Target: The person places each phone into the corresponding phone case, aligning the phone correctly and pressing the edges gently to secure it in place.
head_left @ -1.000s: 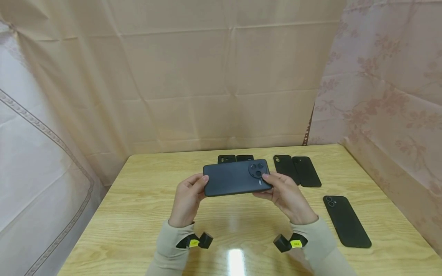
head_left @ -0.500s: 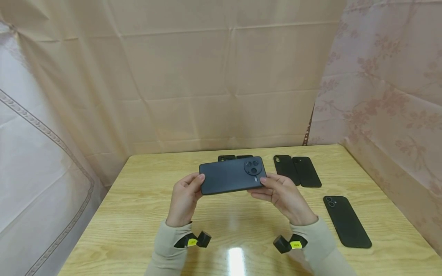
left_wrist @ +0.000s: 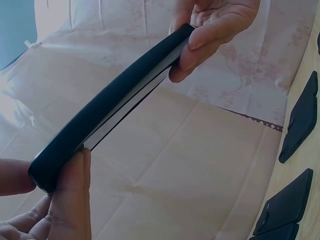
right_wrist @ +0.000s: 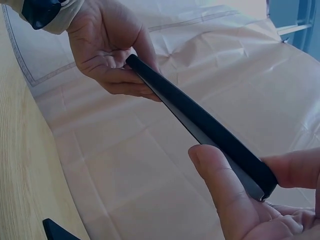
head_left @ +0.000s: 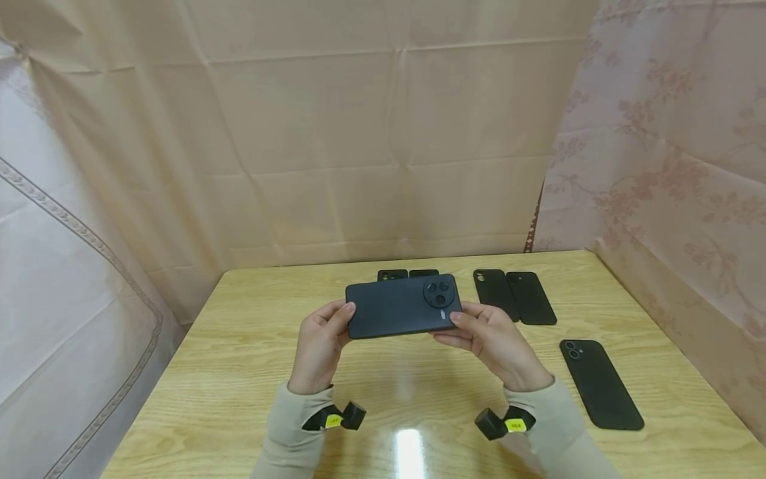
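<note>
Both hands hold a dark blue-black phone point(head_left: 389, 310) sideways above the table, its back with a round camera block facing up toward the head camera. My left hand point(head_left: 316, 347) pinches its left end, thumb on the back and fingers beneath. At the camera end my right hand point(head_left: 501, 344) grips it the same way, thumb near the lower corner. The left wrist view shows the phone point(left_wrist: 107, 102) edge-on, a grey strip running along its underside between the two hands. In the right wrist view the phone point(right_wrist: 200, 120) slants down toward the right thumb and fingers.
On the wooden table point(head_left: 239, 386), a black phone-shaped piece with two lenses point(head_left: 601, 386) lies at right. Behind it are two flat black pieces side by side, a left one point(head_left: 495, 293) and a right one point(head_left: 531, 298). Another dark pair point(head_left: 392, 274) is partly hidden behind the held phone.
The phone has shifted slightly left, and the left hand with it. Over the last half second it has tipped slightly and its camera end sits a little lower. The table pieces have not moved.
</note>
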`<act>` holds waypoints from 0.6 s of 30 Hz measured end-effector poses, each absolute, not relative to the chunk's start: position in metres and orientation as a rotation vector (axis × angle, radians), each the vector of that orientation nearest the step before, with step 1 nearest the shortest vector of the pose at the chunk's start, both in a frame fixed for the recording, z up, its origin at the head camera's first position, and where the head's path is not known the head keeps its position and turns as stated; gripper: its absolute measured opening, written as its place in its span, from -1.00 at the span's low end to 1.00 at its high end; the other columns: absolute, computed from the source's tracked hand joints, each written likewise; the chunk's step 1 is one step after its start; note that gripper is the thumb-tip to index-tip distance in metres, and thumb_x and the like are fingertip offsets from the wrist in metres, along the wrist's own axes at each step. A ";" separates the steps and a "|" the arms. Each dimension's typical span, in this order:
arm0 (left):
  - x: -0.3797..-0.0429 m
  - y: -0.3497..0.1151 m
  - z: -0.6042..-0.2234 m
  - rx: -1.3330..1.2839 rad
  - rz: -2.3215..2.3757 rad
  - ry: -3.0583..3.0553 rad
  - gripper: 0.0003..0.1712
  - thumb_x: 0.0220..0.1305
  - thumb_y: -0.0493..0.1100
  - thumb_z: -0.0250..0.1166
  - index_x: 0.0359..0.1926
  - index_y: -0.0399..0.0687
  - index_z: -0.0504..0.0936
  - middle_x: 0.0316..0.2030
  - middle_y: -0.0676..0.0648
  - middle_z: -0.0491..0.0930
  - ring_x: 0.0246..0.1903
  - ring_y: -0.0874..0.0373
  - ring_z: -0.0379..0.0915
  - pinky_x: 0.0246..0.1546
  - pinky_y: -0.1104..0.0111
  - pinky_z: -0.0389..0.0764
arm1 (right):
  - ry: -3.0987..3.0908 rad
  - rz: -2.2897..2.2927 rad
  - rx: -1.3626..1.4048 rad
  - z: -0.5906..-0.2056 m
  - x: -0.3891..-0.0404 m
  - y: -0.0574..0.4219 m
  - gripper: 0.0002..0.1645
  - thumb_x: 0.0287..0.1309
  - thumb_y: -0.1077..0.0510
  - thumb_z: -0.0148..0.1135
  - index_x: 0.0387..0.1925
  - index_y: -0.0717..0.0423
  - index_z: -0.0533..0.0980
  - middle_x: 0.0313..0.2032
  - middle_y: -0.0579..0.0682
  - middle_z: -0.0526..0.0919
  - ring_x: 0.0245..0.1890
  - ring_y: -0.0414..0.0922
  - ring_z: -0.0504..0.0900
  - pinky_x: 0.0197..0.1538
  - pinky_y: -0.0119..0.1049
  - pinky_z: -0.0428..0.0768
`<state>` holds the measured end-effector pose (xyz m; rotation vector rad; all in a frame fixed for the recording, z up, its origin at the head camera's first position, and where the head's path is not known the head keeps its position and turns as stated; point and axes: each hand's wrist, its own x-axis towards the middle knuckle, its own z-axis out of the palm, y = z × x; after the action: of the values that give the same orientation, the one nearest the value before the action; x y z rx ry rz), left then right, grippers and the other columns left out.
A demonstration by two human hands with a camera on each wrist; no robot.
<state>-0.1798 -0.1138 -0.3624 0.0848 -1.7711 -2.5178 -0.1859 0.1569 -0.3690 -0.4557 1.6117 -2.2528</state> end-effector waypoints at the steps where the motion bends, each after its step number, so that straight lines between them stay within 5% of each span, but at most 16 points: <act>1: -0.180 -0.114 -0.362 0.079 -2.513 -1.777 -0.89 0.34 -0.28 0.23 -0.23 -0.18 0.69 -0.47 0.05 0.67 -0.48 0.26 0.60 -0.36 0.43 0.65 | 1.619 -2.247 -0.453 -0.369 -0.186 0.157 -0.35 0.42 0.29 0.00 0.38 0.55 0.07 -0.03 -0.05 0.72 -0.08 -0.11 0.74 0.05 -0.19 0.64; 18: -0.181 -0.112 -0.366 0.058 -2.515 -1.767 -0.88 0.34 -0.27 0.24 -0.21 -0.18 0.69 -0.47 0.04 0.68 -0.48 0.26 0.62 -0.35 0.44 0.66 | 1.659 -2.246 -0.428 -0.371 -0.188 0.157 -0.40 0.42 0.26 0.02 0.33 0.55 0.16 -0.02 -0.07 0.72 -0.09 -0.11 0.75 0.05 -0.19 0.63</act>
<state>-0.1808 -0.1120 -0.3658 0.0580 -1.7666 -2.5152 -0.1882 0.1575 -0.3707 -0.4279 1.6591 -2.2459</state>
